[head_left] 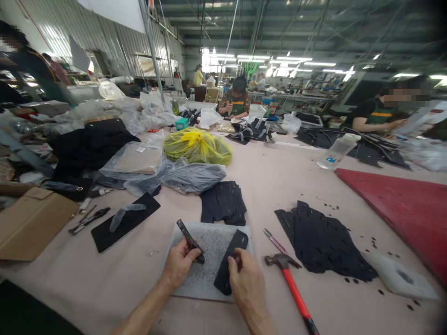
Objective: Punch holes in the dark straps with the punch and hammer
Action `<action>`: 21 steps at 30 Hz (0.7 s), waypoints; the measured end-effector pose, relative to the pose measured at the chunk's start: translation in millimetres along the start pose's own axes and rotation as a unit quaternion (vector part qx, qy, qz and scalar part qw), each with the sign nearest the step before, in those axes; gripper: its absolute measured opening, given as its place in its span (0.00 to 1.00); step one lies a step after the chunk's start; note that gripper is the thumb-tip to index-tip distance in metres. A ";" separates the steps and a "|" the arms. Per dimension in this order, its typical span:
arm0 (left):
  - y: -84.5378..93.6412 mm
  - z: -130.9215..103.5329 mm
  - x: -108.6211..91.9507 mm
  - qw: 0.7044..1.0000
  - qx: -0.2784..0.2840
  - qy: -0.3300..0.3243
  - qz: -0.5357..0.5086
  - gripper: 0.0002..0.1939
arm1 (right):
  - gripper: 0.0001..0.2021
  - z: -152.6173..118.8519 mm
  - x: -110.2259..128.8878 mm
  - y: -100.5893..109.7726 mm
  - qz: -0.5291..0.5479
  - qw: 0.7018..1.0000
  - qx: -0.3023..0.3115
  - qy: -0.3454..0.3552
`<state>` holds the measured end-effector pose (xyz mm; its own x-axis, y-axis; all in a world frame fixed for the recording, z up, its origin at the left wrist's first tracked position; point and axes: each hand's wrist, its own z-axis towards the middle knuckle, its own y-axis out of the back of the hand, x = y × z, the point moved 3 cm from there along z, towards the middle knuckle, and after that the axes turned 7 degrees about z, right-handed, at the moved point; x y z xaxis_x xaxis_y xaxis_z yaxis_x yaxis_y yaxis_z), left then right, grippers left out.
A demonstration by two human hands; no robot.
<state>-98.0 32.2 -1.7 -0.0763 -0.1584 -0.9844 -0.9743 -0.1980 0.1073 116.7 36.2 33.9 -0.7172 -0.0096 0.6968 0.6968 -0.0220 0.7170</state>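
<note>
Left hand point(179, 265) closed around a dark hand tool point(187, 236), held slanted over the left half of the grey board point(197, 284) on the table point(261, 186). Black strip point(225, 267) lies diagonally on the board, far-right corner toward near edge. Right hand point(248, 279) half curled at its right side; can't tell from here if it's pinching. Hammer point(291, 286) off board's right edge, dark stack point(223, 202) by its far edge.
</note>
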 end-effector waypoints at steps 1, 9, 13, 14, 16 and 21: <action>0.2 0.3 1.7 1.000 0.002 0.000 -0.002 0.16 | 0.15 -0.5 -5.5 1.5 -0.035 0.999 -0.029 0.002; 0.6 1.5 7.4 1.000 0.016 -0.001 -0.010 0.17 | 0.36 2.9 -33.7 -5.8 -0.253 0.965 0.025 0.054; 0.4 -0.1 1.4 1.000 0.023 0.003 -0.005 0.17 | 0.35 -12.5 -25.4 -14.3 -0.251 0.961 0.065 0.099; 0.3 -0.6 -0.6 1.000 0.024 0.003 -0.003 0.17 | 0.35 -16.0 -22.1 -16.4 -0.244 0.960 0.074 0.115; 0.3 -1.8 -4.8 1.000 0.028 0.001 0.001 0.17 | 0.35 -20.0 -16.2 -20.7 -0.228 0.962 0.079 0.130; 0.9 -4.7 -10.8 0.999 0.053 -0.014 -0.002 0.17 | 0.32 -14.5 -3.0 -35.1 -0.207 0.970 0.055 0.112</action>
<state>-97.1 29.2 9.7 -0.0773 -0.1297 -0.9885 -0.9913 -0.0956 0.0901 94.2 22.6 6.4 -0.9109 -0.2398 0.3359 0.3374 0.0362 0.9407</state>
